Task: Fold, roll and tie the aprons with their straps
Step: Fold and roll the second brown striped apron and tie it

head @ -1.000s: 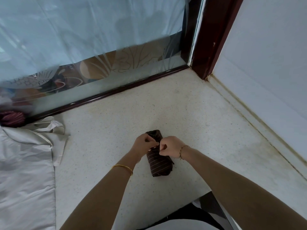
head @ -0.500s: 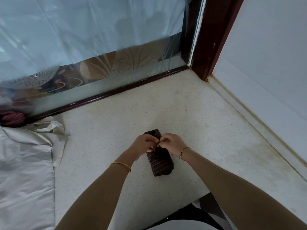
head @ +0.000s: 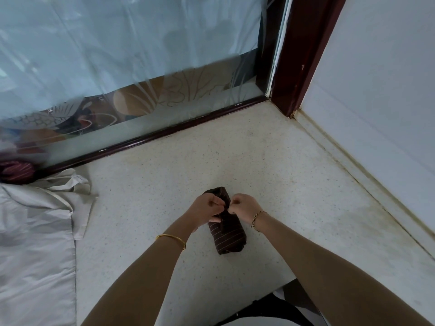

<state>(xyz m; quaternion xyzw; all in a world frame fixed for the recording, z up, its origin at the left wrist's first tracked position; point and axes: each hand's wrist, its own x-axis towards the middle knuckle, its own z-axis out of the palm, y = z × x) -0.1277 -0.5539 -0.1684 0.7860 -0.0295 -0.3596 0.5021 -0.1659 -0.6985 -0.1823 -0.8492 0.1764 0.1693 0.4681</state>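
Head view: left hand [head: 207, 209], right hand [head: 243, 207] pinch mostly hidden strap [head: 227, 207] on apron [head: 229, 236].

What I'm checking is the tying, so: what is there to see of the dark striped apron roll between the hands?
The apron roll is dark brown cloth with thin pale stripes, wound into a short, tight bundle. It lies flat on the speckled pale surface, its length pointing away from the person and slightly leftward. The left hand and right hand meet over its far half, fingers curled, pinching dark cloth there, probably the strap. Any knot is hidden under them.
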